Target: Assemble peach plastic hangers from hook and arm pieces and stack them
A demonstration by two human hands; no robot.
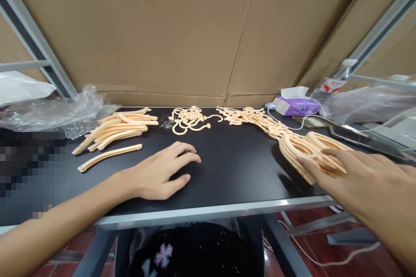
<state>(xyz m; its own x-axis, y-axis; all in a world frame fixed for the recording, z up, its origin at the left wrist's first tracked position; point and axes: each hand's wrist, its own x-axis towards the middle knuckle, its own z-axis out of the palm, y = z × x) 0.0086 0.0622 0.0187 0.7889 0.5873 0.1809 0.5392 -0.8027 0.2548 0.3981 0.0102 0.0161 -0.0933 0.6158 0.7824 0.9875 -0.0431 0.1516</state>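
Pale peach, slender and curved, the bundled strips (294, 154) are pinched in the right hand (360, 177). The left hand (160, 174), fingers loosely spread, hovers over the black tabletop (232, 173).

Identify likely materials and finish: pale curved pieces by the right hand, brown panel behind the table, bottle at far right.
Pale curved pieces: probably moulded plastic, satin; uniform colour, smooth rounded edges, repeated shape. Could be another moulded material.
Brown panel: looks like cardboard, matte; tan colour, visible creases.
Bottle: likely clear plastic, glossy; see-through with highlights, though glass isn't fully excluded.
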